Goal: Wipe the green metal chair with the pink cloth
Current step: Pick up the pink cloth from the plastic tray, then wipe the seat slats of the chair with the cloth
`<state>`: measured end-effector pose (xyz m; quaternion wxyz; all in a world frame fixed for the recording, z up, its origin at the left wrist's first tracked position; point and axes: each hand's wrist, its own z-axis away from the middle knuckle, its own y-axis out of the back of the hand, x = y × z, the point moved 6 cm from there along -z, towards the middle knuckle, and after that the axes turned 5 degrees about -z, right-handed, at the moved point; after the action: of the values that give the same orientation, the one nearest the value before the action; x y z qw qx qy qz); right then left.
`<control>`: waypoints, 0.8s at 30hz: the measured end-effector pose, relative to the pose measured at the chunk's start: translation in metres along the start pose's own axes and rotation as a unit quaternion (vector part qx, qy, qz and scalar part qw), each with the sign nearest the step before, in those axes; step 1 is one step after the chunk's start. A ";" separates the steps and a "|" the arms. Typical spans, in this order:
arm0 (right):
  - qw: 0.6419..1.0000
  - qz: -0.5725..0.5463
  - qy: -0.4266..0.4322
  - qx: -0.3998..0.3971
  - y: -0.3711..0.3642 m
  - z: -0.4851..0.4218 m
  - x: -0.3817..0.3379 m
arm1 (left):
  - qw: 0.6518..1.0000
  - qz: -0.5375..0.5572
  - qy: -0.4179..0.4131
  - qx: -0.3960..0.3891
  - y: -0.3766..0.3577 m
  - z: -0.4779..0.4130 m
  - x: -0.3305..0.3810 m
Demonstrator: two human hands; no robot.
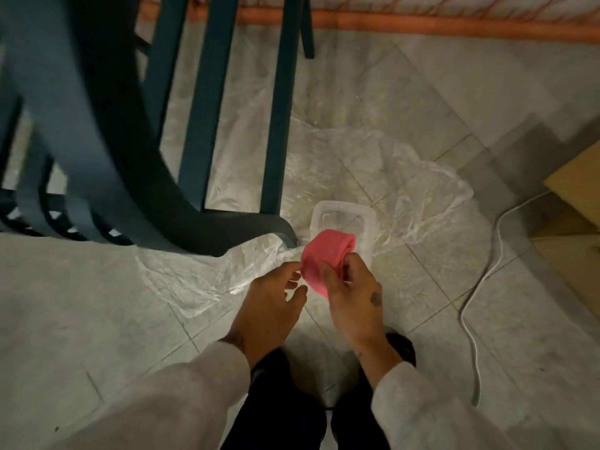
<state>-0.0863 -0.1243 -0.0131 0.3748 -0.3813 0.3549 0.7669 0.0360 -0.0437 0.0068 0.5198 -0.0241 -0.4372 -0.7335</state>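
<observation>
The dark green metal chair (107, 131) fills the upper left, seen from above, its curved backrest near me and its legs reaching down to the floor. A folded pink cloth (319, 258) is held low in the middle of the view, just right of the chair's near corner. My right hand (352, 302) grips the cloth from its right side. My left hand (272, 303) is beside it with fingers spread, fingertips touching the cloth's left edge.
A clear plastic container (344, 219) sits on a crumpled transparent plastic sheet (406, 190) spread over the tiled floor. A white cable (477, 287) runs along the floor at right. A cardboard box (578, 203) stands far right. An orange-trimmed edge (422, 26) crosses the top.
</observation>
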 end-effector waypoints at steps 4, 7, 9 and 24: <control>1.000 0.008 -0.001 -0.003 0.022 0.023 -0.043 | 0.999 0.034 -0.009 0.028 0.034 0.030 0.033; 1.000 0.008 -0.006 -0.013 0.042 0.037 -0.081 | 0.998 0.057 0.007 0.035 0.067 0.054 0.056; 1.000 0.002 -0.014 -0.028 0.054 0.048 -0.096 | 0.997 0.067 0.001 0.024 0.077 0.067 0.067; 0.991 -0.036 0.046 -0.124 0.086 0.099 -0.288 | 0.965 0.171 -0.092 0.174 0.223 0.166 0.172</control>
<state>-0.0679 -0.1697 0.2995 0.3355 -0.4719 0.2604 0.7726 0.0627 -0.0780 0.3311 0.5914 -0.0752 -0.5936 -0.5405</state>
